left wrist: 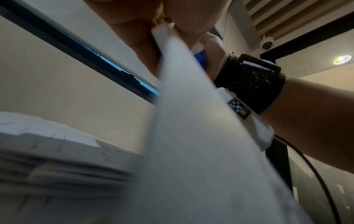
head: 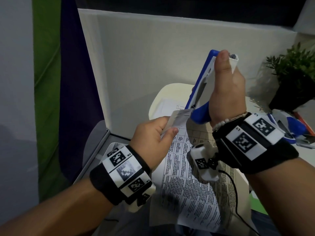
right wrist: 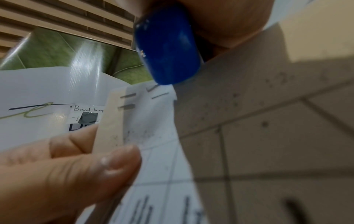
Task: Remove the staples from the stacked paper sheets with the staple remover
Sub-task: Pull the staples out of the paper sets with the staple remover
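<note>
At top edge of paper sheets [head: 180, 116], staple remover [head: 204, 77]

A white partition [head: 153, 48] is seen ahead, a green and purple backdrop [head: 51, 82] is hung at left, and a potted plant [head: 296, 77] is placed at right. Overhead, a recessed light [left wrist: 342, 59] is lit near slatted panels [left wrist: 287, 13].
</note>
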The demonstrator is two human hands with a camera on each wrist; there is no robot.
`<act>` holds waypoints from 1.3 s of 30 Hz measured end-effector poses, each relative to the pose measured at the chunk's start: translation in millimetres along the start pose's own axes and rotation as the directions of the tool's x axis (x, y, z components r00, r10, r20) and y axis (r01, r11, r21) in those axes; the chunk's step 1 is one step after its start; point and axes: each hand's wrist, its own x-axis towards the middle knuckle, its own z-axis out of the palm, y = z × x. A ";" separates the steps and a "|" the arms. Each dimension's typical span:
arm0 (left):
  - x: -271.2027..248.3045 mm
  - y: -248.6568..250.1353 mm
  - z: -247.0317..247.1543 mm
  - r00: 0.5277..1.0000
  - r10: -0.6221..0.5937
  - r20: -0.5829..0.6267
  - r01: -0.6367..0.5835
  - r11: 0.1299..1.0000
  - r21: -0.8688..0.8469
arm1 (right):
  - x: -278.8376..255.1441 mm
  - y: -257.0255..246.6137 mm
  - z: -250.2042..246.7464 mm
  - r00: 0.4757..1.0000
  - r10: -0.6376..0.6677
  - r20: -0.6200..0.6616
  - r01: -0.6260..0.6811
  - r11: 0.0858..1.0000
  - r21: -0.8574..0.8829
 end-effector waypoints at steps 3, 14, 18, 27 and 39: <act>-0.5 1.2 0.1 0.999 0.034 -0.015 -0.034 0.999 0.012 | 0.9 -0.3 -1.0 0.999 -0.045 0.016 0.045 0.999 0.002; 5.3 -5.8 3.6 0.995 -0.099 0.009 0.100 0.989 -0.110 | 5.8 8.4 -3.3 0.998 0.060 -0.027 -0.057 0.993 0.104; 17.3 -19.8 1.3 0.967 -0.243 -0.079 0.226 0.957 -0.182 | 16.1 10.7 -23.2 0.967 0.087 -0.239 -0.035 0.976 0.213; 22.6 -55.0 -8.0 0.957 0.259 0.133 -0.288 0.912 0.292 | -11.3 86.7 -67.9 0.923 0.289 -0.252 -0.350 0.903 -0.247; 3.2 -72.0 8.1 0.915 0.261 0.307 -0.338 0.913 0.230 | -15.5 93.9 -70.4 0.934 0.253 -0.254 -0.323 0.901 -0.291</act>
